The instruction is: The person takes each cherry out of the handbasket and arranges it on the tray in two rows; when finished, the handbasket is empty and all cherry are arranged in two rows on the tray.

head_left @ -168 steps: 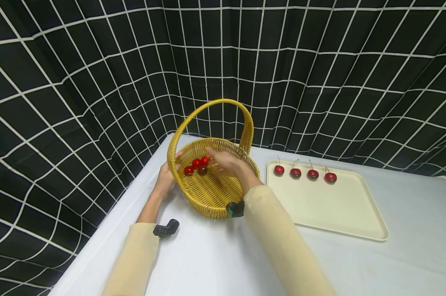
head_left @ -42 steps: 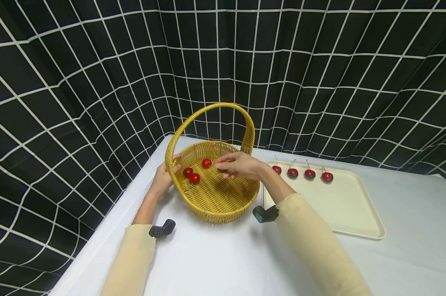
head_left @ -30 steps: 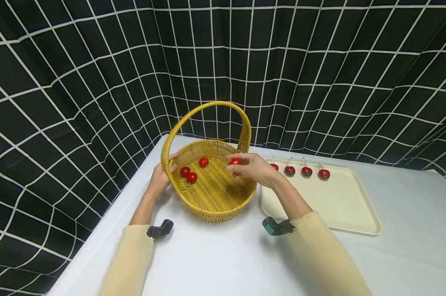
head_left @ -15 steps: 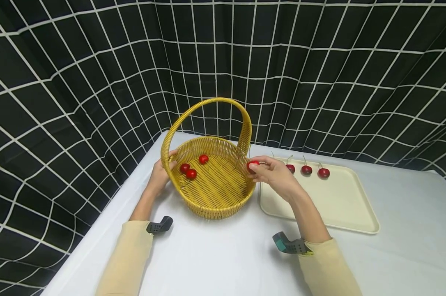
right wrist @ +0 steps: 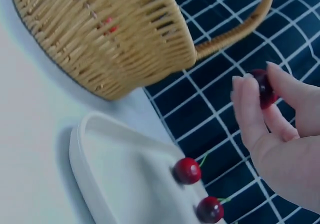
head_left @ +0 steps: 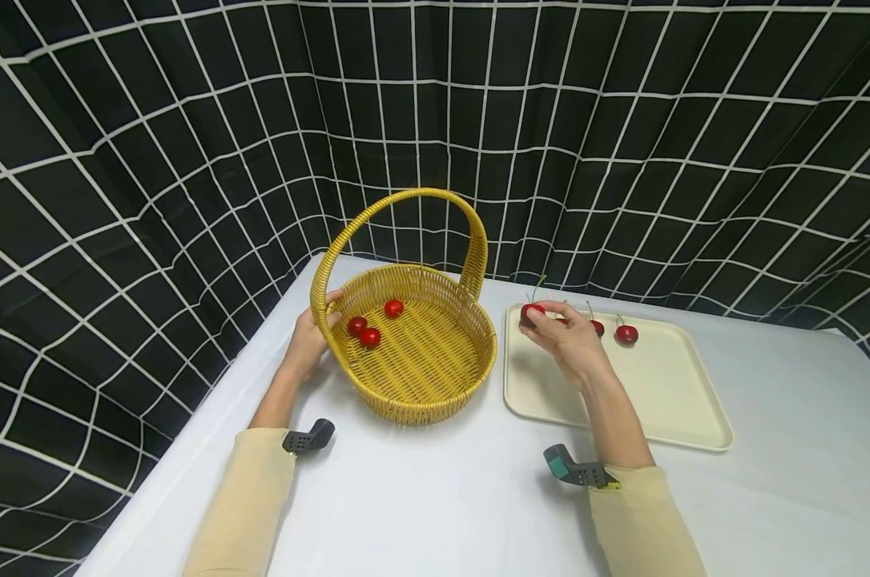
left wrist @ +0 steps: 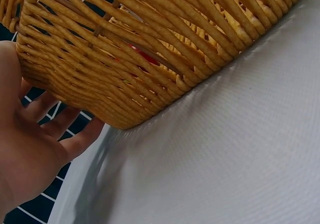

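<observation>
Three red cherries lie in the left part of the yellow wicker basket. My left hand grips the basket's left side beside the handle base; in the left wrist view its fingers lie against the outer wall and the thumb is hidden. My right hand pinches a stemmed cherry between thumb and fingertips, above the left end of the cream tray. The right wrist view shows the held cherry clear of the tray.
Along the tray's far edge lies a row of cherries, partly hidden by my right hand. A white cloth covers the table. Black, white-gridded curtain hangs behind and at the left.
My right hand was inside the basket among the cherries; it has lifted one out and carried it right, over the tray. My left hand has stayed at the basket's side.
</observation>
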The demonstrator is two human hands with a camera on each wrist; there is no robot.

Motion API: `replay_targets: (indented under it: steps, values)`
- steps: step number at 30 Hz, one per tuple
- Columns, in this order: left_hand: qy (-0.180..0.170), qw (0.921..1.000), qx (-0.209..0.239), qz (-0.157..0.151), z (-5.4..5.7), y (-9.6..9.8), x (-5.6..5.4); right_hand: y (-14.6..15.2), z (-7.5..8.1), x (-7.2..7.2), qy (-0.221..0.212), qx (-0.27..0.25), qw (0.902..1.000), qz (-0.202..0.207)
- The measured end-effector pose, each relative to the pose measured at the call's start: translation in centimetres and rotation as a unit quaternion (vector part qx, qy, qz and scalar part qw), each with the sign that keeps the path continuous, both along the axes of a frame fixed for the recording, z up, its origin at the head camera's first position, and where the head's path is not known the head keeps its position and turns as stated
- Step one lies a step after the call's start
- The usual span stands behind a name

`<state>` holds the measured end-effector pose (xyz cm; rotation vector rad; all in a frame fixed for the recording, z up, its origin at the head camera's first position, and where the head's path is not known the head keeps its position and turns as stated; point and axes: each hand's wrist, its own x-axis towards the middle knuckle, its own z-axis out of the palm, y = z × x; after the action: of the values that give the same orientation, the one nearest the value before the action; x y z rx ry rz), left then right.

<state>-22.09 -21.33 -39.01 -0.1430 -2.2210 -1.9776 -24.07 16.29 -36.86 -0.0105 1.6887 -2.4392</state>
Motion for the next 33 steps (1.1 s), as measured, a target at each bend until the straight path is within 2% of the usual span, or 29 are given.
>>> replay_targets:
  steps: [4,9,12,15,19,23,28,33]
  values:
    - [0.005,1.0,0.005,-0.002,-0.4,-0.3,-0.4,0.5,-1.0,-0.5,-0.015,0.034,0.999,0.025]
    - [0.01,0.9999,0.004,0.005,-2.2,-0.9,-1.5,1.0,-2.2,-0.7,-0.031,0.113,0.9919,0.049]
    - [0.017,0.9998,0.0,0.008,-2.8,-1.0,-1.7,1.2,-2.7,-0.8,-0.046,0.149,0.9858,0.063]
    - [0.01,0.9999,0.006,0.006,-2.6,-1.0,-1.5,1.4,-3.1,-0.8,-0.051,0.18,0.9793,0.077]
    - [0.002,1.0,0.008,0.002,-1.3,-0.5,-0.7,1.7,-3.7,-0.8,-0.045,0.234,0.9675,0.086]
    - [0.003,1.0,-0.003,0.002,-0.2,0.1,0.0,1.9,-4.0,-0.8,-0.049,0.285,0.9541,0.078]
    - [0.002,1.0,-0.008,0.003,0.0,0.2,0.1,1.9,-4.2,-0.7,-0.046,0.319,0.9445,0.064]
    - [0.003,1.0,-0.004,0.001,-0.1,0.1,0.0,1.8,-4.1,-0.6,-0.045,0.364,0.9297,0.038]
